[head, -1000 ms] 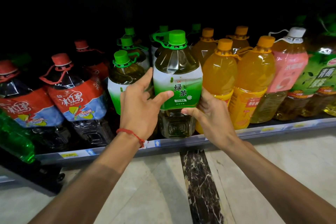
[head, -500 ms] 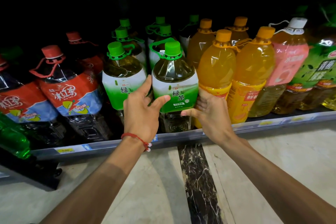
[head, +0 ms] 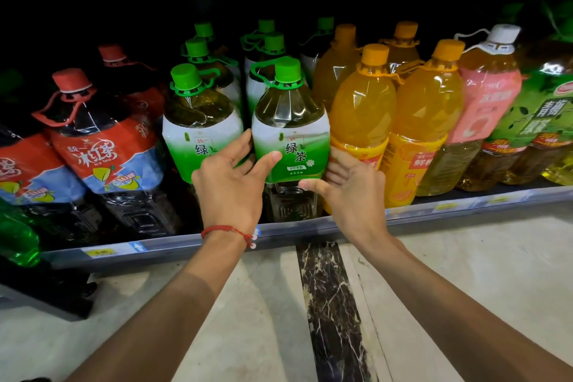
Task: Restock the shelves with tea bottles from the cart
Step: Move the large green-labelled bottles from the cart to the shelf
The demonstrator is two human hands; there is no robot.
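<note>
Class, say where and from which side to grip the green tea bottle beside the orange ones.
Probably take the green tea bottle by its labelled middle, from the front: it stands upright at the shelf edge, with the orange bottle close beside it.

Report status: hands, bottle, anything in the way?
Left hand and right hand open, touching green tea bottle. Bottle upright at shelf front. Orange bottle close beside.

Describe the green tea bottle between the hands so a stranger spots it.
On the shelf, find the green-capped bottles between red iced tea and orange drinks. The green tea bottle is the right one of the front two, beside an orange bottle, touched by left hand and right hand.
</note>
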